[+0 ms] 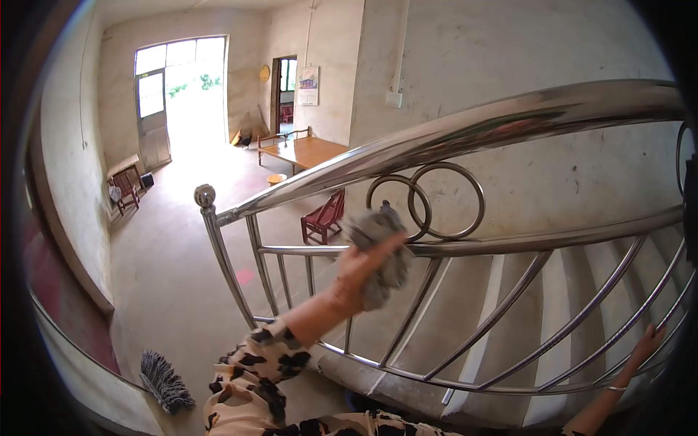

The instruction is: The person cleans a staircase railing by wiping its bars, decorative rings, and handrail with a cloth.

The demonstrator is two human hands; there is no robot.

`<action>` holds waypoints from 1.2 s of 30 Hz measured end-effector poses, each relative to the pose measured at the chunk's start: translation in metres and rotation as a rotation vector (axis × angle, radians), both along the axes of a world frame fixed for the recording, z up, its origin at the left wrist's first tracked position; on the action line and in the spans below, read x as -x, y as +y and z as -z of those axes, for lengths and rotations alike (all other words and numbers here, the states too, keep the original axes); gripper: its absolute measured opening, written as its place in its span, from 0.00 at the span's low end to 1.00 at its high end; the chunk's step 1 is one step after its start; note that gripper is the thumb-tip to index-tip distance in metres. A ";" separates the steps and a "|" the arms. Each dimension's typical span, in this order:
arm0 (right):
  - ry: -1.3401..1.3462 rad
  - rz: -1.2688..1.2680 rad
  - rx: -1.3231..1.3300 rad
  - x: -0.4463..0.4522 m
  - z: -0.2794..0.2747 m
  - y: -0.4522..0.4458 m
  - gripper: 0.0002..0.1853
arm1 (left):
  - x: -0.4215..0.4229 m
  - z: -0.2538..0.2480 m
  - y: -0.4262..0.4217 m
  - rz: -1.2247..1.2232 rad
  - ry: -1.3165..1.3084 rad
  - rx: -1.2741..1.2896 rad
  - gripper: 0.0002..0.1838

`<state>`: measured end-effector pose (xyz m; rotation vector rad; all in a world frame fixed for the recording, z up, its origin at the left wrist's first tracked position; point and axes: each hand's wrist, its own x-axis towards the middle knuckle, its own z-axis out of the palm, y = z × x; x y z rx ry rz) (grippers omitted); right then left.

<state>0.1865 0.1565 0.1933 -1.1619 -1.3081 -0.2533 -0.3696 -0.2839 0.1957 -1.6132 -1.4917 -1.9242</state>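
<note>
Grey cloth (pixel 392 276), slightly blurred, is grasped in the left hand (pixel 355 270) and held at the middle rail (pixel 509 246) of the metal railing (pixel 465 136), just beside two interlocked rings (pixel 483 203). The right hand (pixel 647 340) is placed at the railing's lower right, but whether it is clenched around a bar cannot be told. Beyond the railing, a red chair (pixel 325 216) is seen.

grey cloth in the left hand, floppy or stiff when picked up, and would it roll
The grey cloth is probably floppy, since it bunches unevenly above and below the left hand. It is likely fairly light, as that one hand holds it up. Its crumpled shape looks unlikely to roll.
</note>
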 end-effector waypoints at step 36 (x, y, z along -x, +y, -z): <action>-0.243 0.278 0.054 -0.017 0.006 0.026 0.25 | 0.064 -0.082 -0.007 -0.532 0.525 -0.106 0.31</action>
